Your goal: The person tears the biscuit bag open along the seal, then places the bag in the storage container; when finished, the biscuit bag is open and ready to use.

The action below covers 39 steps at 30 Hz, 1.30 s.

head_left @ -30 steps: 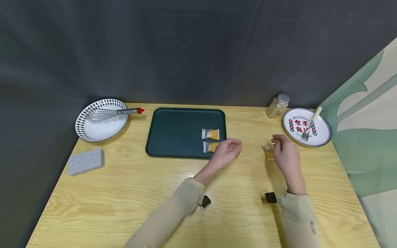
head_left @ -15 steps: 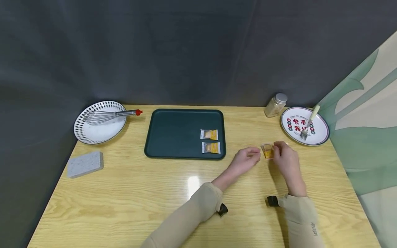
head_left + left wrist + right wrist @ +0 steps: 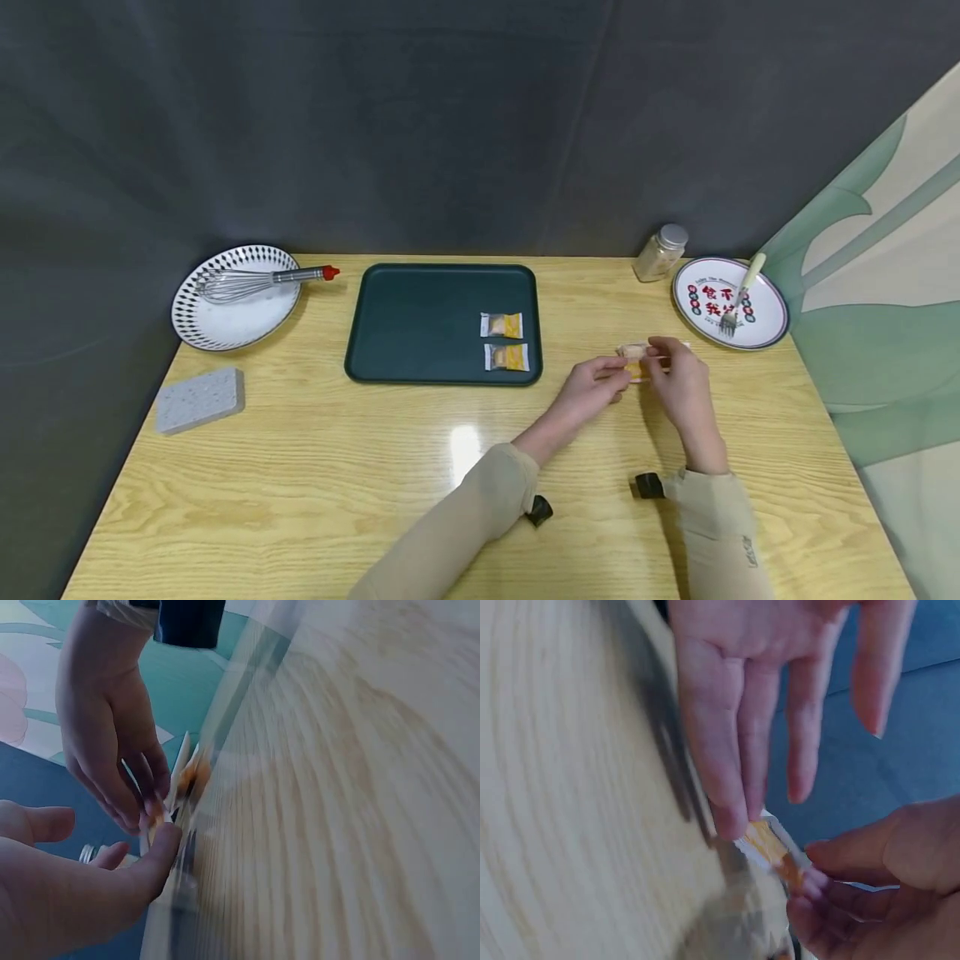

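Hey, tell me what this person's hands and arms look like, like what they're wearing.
The left hand and right hand are ungloved. The left sleeve and right sleeve are beige, each with a small black block at the cuff. Dark lettering, too small to read, marks the right one.

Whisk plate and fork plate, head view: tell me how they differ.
The whisk plate has black diamond-like marks round its inside, while the fork plate bears red characters. The whisk plate looks the larger of the two. The whisk's red-tipped handle points right, towards the tray, while the fork's pale handle points to the far side of its plate. Both are white with a dark edge, and both hold one utensil.
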Motion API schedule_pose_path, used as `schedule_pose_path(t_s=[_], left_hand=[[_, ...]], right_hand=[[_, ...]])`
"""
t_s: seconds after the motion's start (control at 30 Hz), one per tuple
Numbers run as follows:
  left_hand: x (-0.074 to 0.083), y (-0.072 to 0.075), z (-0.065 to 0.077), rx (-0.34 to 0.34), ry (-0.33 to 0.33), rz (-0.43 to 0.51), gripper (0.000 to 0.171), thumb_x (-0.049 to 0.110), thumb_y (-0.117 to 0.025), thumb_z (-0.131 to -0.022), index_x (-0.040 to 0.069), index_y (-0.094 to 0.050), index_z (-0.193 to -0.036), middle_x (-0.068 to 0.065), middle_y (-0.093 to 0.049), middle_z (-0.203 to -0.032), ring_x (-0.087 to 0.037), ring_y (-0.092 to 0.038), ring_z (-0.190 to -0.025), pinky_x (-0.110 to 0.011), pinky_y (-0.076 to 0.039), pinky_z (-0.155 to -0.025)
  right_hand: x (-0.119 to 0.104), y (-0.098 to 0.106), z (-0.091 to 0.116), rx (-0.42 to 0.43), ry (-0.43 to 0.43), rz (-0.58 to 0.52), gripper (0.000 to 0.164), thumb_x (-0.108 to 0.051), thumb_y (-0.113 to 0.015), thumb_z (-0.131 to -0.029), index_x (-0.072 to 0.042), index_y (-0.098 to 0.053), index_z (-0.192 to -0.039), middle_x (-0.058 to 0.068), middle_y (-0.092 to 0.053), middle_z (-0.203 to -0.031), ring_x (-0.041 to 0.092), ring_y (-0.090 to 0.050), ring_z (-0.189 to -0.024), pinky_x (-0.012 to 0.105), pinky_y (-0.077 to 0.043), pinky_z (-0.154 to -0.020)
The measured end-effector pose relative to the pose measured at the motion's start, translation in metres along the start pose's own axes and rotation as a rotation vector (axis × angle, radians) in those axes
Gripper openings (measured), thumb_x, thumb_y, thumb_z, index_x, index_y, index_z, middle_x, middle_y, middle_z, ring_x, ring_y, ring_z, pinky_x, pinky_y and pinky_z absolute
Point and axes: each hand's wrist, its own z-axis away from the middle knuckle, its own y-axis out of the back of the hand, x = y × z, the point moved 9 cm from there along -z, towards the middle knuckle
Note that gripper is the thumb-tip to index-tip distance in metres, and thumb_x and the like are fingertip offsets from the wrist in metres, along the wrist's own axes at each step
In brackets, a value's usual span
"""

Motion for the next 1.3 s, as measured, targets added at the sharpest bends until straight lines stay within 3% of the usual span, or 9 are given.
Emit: schedule_pose_path(t_s=[0.1, 0.2, 0.3, 0.37, 0.47, 0.63, 0.87, 1.07, 1.3], left_hand=[[0.004, 0.011, 0.004, -0.007, -0.022, 0.01, 0.036, 0.013, -0.065, -0.108, -0.001, -0.066, -0.141, -0.008, -0.07, -0.129, -0.021, -0.069, -0.118, -0.037, -0.058, -0.101], [0.009, 0.023, 0.009, -0.005, -0.053, -0.006, 0.034, 0.013, -0.066, -0.108, 0.001, -0.069, -0.139, -0.008, -0.072, -0.126, -0.02, -0.071, -0.115, -0.039, -0.058, -0.101], [0.017, 0.034, 0.016, -0.004, -0.099, -0.049, 0.033, 0.014, -0.067, -0.108, 0.001, -0.07, -0.138, -0.008, -0.073, -0.125, -0.019, -0.072, -0.114, -0.04, -0.058, -0.101], [0.021, 0.041, 0.021, -0.005, -0.127, -0.09, 0.032, 0.015, -0.067, -0.108, 0.002, -0.07, -0.137, -0.008, -0.074, -0.125, -0.02, -0.072, -0.113, -0.04, -0.059, -0.099], [0.03, 0.054, 0.025, 0.011, -0.183, -0.158, 0.031, 0.015, -0.066, -0.109, 0.0, -0.071, -0.135, -0.011, -0.075, -0.122, -0.028, -0.074, -0.11, -0.041, -0.061, -0.094], [0.046, 0.076, 0.023, 0.06, -0.242, -0.166, 0.031, 0.013, -0.066, -0.109, -0.007, -0.069, -0.132, -0.019, -0.075, -0.118, -0.036, -0.075, -0.105, -0.047, -0.061, -0.092], [0.045, 0.088, 0.015, 0.01, -0.176, -0.185, 0.023, 0.013, -0.069, -0.107, -0.004, -0.075, -0.121, -0.01, -0.076, -0.108, -0.012, -0.07, -0.087, -0.036, -0.064, -0.083], [0.041, 0.096, 0.012, 0.0, -0.115, -0.064, 0.017, 0.003, -0.072, -0.103, -0.009, -0.073, -0.115, -0.006, -0.074, -0.099, -0.011, -0.068, -0.084, -0.036, -0.062, -0.085], [0.053, 0.107, 0.011, 0.038, -0.145, -0.058, 0.013, 0.0, -0.074, -0.1, -0.011, -0.075, -0.108, -0.01, -0.076, -0.096, -0.012, -0.069, -0.083, -0.031, -0.062, -0.082]], right_hand=[[-0.006, 0.0, 0.001, -0.02, 0.006, -0.048, 0.03, 0.005, -0.068, -0.101, 0.019, -0.064, -0.127, 0.034, -0.072, -0.109, 0.049, -0.073, -0.097, 0.017, -0.056, -0.074], [-0.013, -0.002, 0.002, -0.057, 0.011, -0.106, 0.033, 0.004, -0.072, -0.1, 0.018, -0.064, -0.129, 0.033, -0.073, -0.107, 0.029, -0.076, -0.086, 0.006, -0.047, -0.065], [-0.022, -0.007, 0.004, -0.108, 0.009, -0.219, 0.034, 0.007, -0.073, -0.098, 0.02, -0.063, -0.128, 0.035, -0.072, -0.106, 0.006, -0.069, -0.076, 0.013, -0.054, -0.064], [-0.028, -0.012, 0.005, -0.134, 0.009, -0.296, 0.032, 0.008, -0.073, -0.098, 0.022, -0.063, -0.125, 0.035, -0.071, -0.106, -0.001, -0.066, -0.071, 0.018, -0.058, -0.064], [-0.038, -0.017, 0.008, -0.161, 0.02, -0.388, 0.029, 0.01, -0.072, -0.098, 0.022, -0.064, -0.123, 0.035, -0.071, -0.106, 0.003, -0.068, -0.068, 0.023, -0.061, -0.064], [-0.052, -0.027, 0.016, -0.203, 0.031, -0.427, 0.03, 0.01, -0.073, -0.097, 0.017, -0.064, -0.125, 0.029, -0.07, -0.106, 0.006, -0.067, -0.068, 0.026, -0.061, -0.064], [-0.065, -0.043, 0.026, -0.254, 0.019, -0.439, 0.032, 0.008, -0.073, -0.098, 0.013, -0.064, -0.128, 0.027, -0.07, -0.109, 0.009, -0.067, -0.07, 0.027, -0.06, -0.064], [-0.069, -0.05, 0.031, -0.239, 0.008, -0.514, 0.031, 0.011, -0.073, -0.097, 0.012, -0.063, -0.127, 0.029, -0.069, -0.108, 0.009, -0.067, -0.07, 0.028, -0.061, -0.064], [-0.075, -0.064, 0.035, -0.22, -0.026, -0.569, 0.035, 0.011, -0.073, -0.097, 0.012, -0.057, -0.128, 0.028, -0.067, -0.109, 0.009, -0.068, -0.068, 0.028, -0.062, -0.065]])
